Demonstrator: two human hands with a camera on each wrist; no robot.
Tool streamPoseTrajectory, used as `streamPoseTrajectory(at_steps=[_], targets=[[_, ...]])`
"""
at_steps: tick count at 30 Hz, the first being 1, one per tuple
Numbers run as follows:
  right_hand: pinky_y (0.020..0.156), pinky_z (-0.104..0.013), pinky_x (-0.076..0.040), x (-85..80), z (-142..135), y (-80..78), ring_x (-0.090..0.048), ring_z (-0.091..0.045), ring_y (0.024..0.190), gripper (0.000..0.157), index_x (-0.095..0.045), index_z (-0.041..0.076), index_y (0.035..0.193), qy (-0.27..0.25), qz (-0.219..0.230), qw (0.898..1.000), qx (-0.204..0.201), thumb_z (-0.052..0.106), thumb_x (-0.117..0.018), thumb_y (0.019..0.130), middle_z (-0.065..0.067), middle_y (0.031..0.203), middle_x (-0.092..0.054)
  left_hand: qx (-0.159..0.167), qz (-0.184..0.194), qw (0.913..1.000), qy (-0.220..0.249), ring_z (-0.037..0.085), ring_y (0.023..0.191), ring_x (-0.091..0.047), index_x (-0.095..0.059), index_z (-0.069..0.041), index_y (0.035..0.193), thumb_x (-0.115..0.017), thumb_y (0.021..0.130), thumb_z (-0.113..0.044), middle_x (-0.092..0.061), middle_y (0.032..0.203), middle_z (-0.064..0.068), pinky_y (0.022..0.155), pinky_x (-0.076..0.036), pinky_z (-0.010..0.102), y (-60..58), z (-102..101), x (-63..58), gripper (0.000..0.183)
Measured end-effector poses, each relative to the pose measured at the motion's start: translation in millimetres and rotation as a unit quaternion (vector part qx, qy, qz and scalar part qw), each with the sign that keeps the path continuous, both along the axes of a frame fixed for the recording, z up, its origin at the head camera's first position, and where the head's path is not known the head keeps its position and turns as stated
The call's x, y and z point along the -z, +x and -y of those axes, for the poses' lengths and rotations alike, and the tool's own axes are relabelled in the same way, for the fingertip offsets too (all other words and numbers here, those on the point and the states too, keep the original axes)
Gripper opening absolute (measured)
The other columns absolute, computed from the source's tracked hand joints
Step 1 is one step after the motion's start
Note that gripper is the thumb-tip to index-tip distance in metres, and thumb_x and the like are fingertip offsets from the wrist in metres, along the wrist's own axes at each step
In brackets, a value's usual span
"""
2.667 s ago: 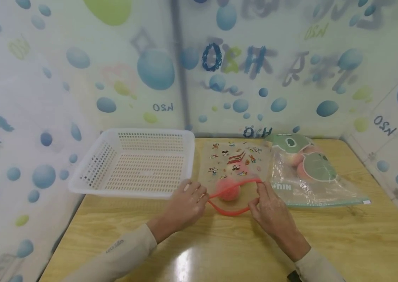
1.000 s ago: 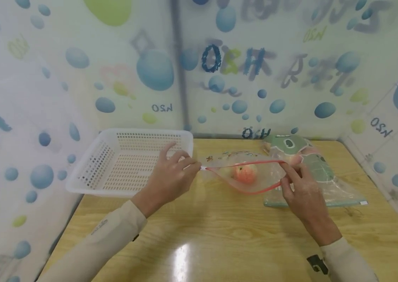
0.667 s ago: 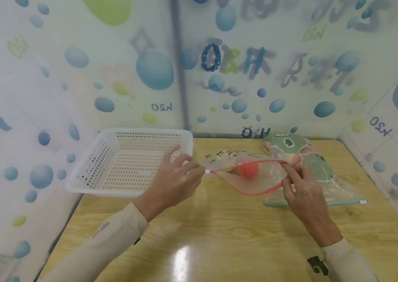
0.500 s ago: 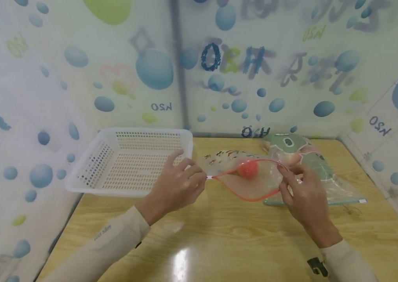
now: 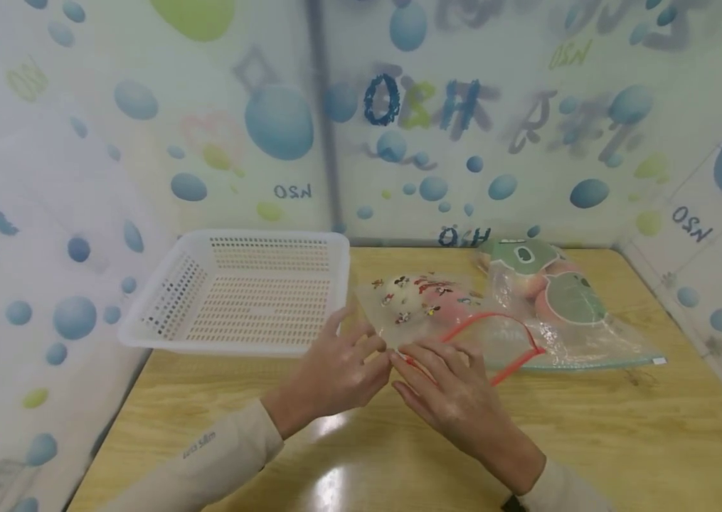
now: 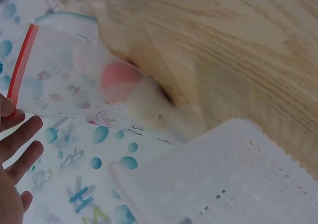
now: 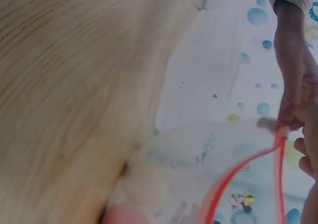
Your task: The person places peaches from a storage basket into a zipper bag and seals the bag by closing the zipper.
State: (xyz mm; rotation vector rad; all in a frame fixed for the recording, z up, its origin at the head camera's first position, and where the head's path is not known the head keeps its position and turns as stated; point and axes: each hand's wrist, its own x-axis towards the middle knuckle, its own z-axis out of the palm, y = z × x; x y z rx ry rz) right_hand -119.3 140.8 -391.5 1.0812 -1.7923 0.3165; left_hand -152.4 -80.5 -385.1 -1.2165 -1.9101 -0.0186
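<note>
A clear zip bag (image 5: 380, 309) with cartoon prints lies in front of the person. Its red zip edge (image 5: 514, 364) gapes open at the right end. Through the film show a red peach-like fruit (image 6: 119, 80) and a paler one (image 6: 149, 107). My left hand (image 5: 338, 370) pinches the left end of the zip edge, its other fingers spread in the left wrist view. My right hand (image 5: 453, 395) meets it there, thumb and forefinger pinching the zip edge by the pale slider (image 7: 284, 131); its other fingers lie over the red strip.
A white perforated plastic basket (image 5: 343, 284) stands left of the bag. On the right lies a larger clear bag (image 5: 617, 348) with green cartoon shapes and several peach-like fruits inside. Bubble-patterned sheeting (image 5: 271, 213) hangs behind the wooden table (image 5: 399, 462).
My right hand has left the bag's right end and moved left to the slider end beside my left hand. The bag's mouth, held wide a moment ago, has narrowed on the left.
</note>
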Motion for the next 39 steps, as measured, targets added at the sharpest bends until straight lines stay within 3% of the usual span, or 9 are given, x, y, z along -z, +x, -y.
streamPoseTrajectory(at_steps=[6, 13, 17, 39], targets=[[0.073, -0.049, -0.033, 12.5, 7, -10.1, -0.062, -0.03, 0.09, 0.029, -0.077, 0.005, 0.108, -0.009, 0.01, 1.0, 0.017, 0.023, -0.055, 0.105, -0.007, 0.1, -0.068, 0.001, 0.006, 1.0, 0.002, 0.019, 0.089, -0.065, -0.071, -0.015, 0.087, -0.054, 0.093, -0.018, -0.068, 0.082, -0.004, 0.099, -0.046, 0.055, 3.2, 2, 6.6, 0.018], [0.079, -0.051, -0.045, 23.5, 8, -19.9, -0.064, -0.033, 0.094, 0.028, -0.077, 0.004, 0.102, -0.018, 0.023, 1.0, 0.006, 0.022, -0.056, 0.105, -0.008, 0.098, -0.069, -0.008, 0.017, 0.9997, 0.018, 0.018, 0.084, -0.064, -0.073, -0.014, 0.092, -0.055, 0.094, -0.016, -0.07, 0.082, -0.003, 0.102, -0.043, 0.056, 4.2, 6, 8.0, 0.019], [0.078, -0.05, -0.046, 28.0, 8, -20.8, -0.064, -0.032, 0.094, 0.03, -0.078, 0.004, 0.101, -0.012, 0.031, 0.999, 0.01, 0.022, -0.054, 0.106, -0.008, 0.096, -0.07, -0.001, 0.008, 0.9996, 0.026, 0.019, 0.086, -0.065, -0.073, -0.014, 0.091, -0.056, 0.093, -0.017, -0.069, 0.082, -0.003, 0.1, -0.045, 0.056, 4.7, 7, 9.5, 0.017], [0.073, -0.05, -0.037, 28.9, 7, -20.9, -0.064, -0.032, 0.092, 0.028, -0.078, 0.004, 0.097, -0.039, 0.028, 0.999, -0.011, 0.016, -0.055, 0.105, -0.007, 0.096, -0.07, 0.02, -0.029, 0.9989, 0.032, 0.019, 0.083, -0.064, -0.071, -0.015, 0.081, -0.059, 0.087, -0.018, -0.063, 0.072, -0.006, 0.094, -0.047, 0.059, 2.9, 16, 8.2, 0.014]])
